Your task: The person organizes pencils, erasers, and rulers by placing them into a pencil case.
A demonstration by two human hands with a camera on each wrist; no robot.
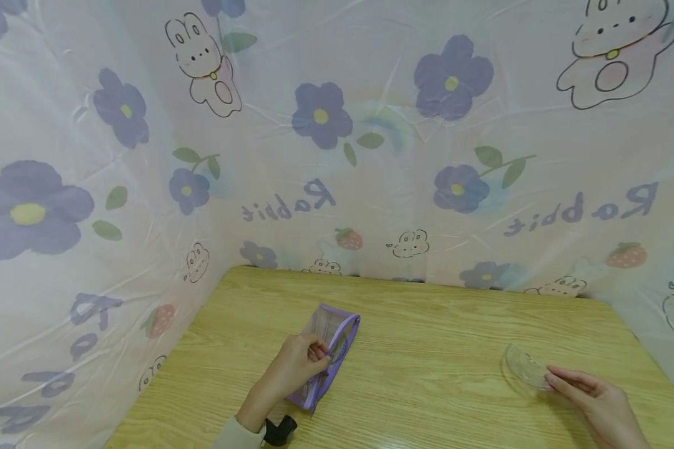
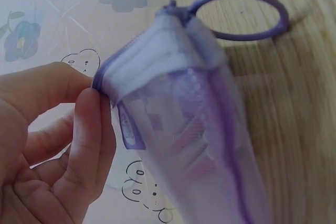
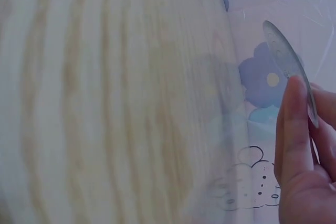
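The left hand (image 1: pixel 297 365) pinches the zipper edge of a purple mesh pencil pouch (image 1: pixel 328 349), holding it tilted up on the wooden table (image 1: pixel 427 349), left of centre. Well apart to the right, the right hand (image 1: pixel 595 396) holds a clear plastic protractor (image 1: pixel 525 368) between fingertips, just above the tabletop.

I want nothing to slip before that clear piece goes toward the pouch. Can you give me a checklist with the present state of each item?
1. Left hand pinches the purple mesh pouch at its zipper edge: ok.
2. Pouch mouth open wide enough: cannot tell.
3. Right hand holds the clear plastic protractor by one end: ok.
4. Wooden table between pouch and protractor bare: ok.
5. Pouch ring pull lying free of the fingers: ok.
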